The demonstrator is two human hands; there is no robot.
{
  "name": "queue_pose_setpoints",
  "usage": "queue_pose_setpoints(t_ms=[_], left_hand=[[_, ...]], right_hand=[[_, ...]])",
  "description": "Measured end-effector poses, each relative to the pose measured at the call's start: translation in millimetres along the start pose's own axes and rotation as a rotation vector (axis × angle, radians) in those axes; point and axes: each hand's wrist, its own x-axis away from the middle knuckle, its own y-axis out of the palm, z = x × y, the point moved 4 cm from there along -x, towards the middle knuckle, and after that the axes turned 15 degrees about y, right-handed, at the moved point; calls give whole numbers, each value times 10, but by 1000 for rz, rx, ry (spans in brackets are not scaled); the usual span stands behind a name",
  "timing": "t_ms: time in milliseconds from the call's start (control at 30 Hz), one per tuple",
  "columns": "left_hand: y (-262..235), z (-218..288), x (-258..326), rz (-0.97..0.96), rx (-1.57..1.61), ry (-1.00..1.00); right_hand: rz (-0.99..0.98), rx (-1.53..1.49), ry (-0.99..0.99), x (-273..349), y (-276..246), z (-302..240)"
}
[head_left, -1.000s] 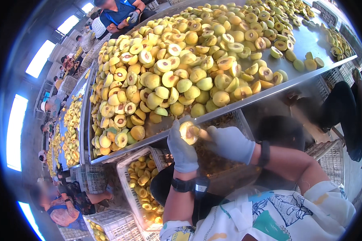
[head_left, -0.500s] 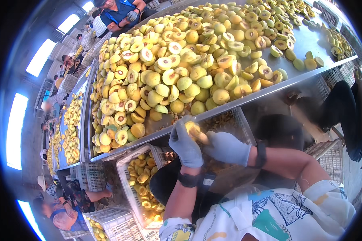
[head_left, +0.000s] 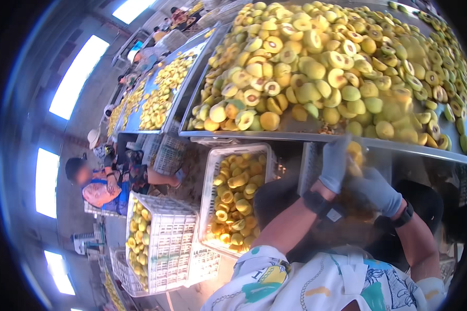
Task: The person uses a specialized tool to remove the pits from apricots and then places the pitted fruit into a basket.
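My left hand (head_left: 333, 165), in a grey glove, and my right hand (head_left: 378, 191), also gloved, meet on one yellow fruit (head_left: 354, 154) just below the front edge of the metal table (head_left: 306, 137). The fruit is blurred between the fingers. A black wristband sits on each wrist. Above the hands the table carries a big heap of halved and whole yellow-green fruit (head_left: 321, 78). A white plastic crate (head_left: 210, 176) with cut fruit halves stands low on my left, beside my left forearm.
A second white crate (head_left: 163, 243) of fruit stands further left and lower. Another long table with fruit (head_left: 155, 98) runs along the left. A seated person in a blue and orange top (head_left: 101, 186) works there; more people are at the far end.
The view has swung left, so the crates and the seated person now sit nearer the middle. Both hands stay together on the fruit under the table edge.
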Motion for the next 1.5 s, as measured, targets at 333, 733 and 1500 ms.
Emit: queue_pose_setpoints(t_ms=[333, 733, 1500], left_hand=[[-812, 1163, 23, 132, -835, 495], [-1562, 1298, -240, 81, -1174, 466], [-42, 452, -1619, -160, -1619, 517]], right_hand=[[80, 919, -158, -19, -421, 275], [436, 1199, -260, 156, -211, -186], [519, 961, -463, 248, -239, -178]])
